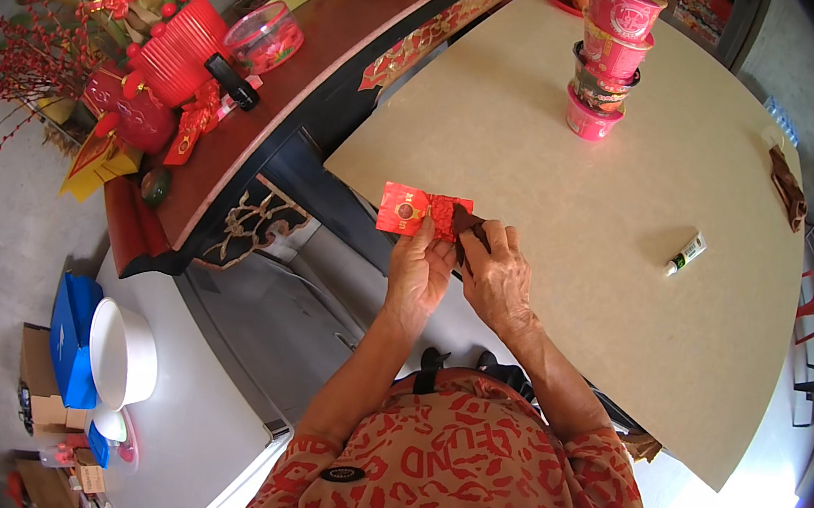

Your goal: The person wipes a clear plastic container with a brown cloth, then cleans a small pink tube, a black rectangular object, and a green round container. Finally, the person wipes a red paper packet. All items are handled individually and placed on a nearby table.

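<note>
My left hand point(420, 274) is closed on a flat red packet point(400, 209) with a gold print, its thumb lying over the lower edge. The packet's right part looks crinkled. My right hand point(498, 282) is closed on a small dark brown cloth point(467, 225), which touches the packet's right end. Both hands are close together at the near left edge of a beige table point(572, 213). Most of the right fingertips are hidden behind the cloth. Farther right on the table lies a small white and green tube point(685, 254) with its cap on.
Several stacked pink and dark tubs point(613, 67) stand at the table's far side. A brown strip of cloth point(787, 187) hangs over its right edge. On the left, a dark red sideboard point(274, 98) bears a red ribbed pot point(181, 48) and a clear round container point(265, 37).
</note>
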Demonstrator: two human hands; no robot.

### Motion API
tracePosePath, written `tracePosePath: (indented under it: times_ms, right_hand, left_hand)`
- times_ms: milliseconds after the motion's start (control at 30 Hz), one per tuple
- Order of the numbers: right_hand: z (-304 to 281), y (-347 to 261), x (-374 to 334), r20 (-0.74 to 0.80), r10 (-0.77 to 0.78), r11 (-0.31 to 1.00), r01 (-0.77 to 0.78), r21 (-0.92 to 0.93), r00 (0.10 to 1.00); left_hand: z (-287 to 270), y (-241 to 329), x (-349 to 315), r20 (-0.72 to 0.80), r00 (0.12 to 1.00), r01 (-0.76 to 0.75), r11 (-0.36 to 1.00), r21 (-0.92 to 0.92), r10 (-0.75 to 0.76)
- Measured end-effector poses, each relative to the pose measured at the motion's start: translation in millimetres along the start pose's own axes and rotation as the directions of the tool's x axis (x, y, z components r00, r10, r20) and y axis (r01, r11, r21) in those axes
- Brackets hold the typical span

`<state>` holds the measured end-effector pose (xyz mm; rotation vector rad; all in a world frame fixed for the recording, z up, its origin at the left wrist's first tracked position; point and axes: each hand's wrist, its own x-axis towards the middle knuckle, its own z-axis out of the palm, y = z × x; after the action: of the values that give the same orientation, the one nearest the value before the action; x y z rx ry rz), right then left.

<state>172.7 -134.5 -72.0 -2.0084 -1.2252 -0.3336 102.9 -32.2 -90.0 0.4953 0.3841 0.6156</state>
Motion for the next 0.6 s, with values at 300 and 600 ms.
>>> tracePosePath:
  times_ms: [300, 600]
  right_hand:
    - [-27, -1, -5, 0.071, -0.161, 0.940, 0.131, 0.315, 0.984]
    - [-14, -10, 26, -0.139, -0.143, 0.986, 0.153, 0.062, 0.980]
  left_hand:
    - [-17, 6, -5, 0.089, 0.996, 0.009, 1.000, 0.030, -0.012]
    - [3, 11, -24, 0.201, 0.980, -0.035, 0.994, 0.102, 0.014]
